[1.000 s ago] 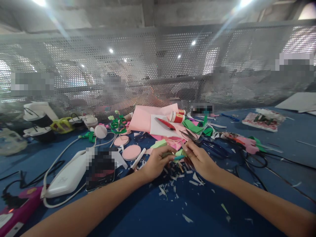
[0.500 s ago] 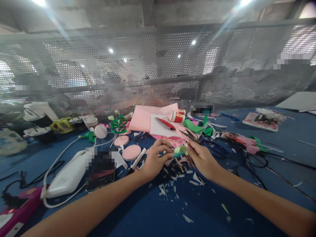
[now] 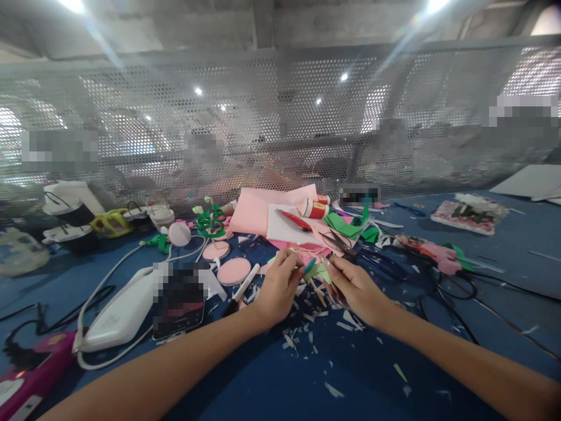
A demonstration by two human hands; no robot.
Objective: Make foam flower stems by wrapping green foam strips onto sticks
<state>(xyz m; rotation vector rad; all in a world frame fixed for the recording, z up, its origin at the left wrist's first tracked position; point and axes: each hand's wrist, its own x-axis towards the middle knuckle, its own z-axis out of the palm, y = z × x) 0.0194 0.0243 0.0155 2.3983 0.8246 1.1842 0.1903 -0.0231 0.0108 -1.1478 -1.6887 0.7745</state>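
Observation:
A light green strip of paper (image 3: 323,272) is stretched between my two hands, above the middle of the blue table (image 3: 280,374). My left hand (image 3: 283,286) pinches its left end, and a teal fingernail shows beside the paper. On the other side my right hand (image 3: 357,287) grips the right end between thumb and fingers. Some of the right fingers are hidden underneath. Small paper scraps (image 3: 307,333) lie scattered below both hands. Just beyond the right hand are scissors (image 3: 339,242), and a white pen (image 3: 246,282) lies left of the left hand.
Pink paper sheets (image 3: 249,210), a red utility knife (image 3: 293,220) and a red-and-white roll (image 3: 314,208) lie at the back. Pink discs (image 3: 234,271), a white power bank (image 3: 118,313) and a magenta power strip (image 3: 44,368) are on the left. Black cables (image 3: 456,286) cross the right side.
The green paper strip was curled up between the fingers and now looks flatter and more drawn out. My left hand has turned slightly, its fingers now more folded over.

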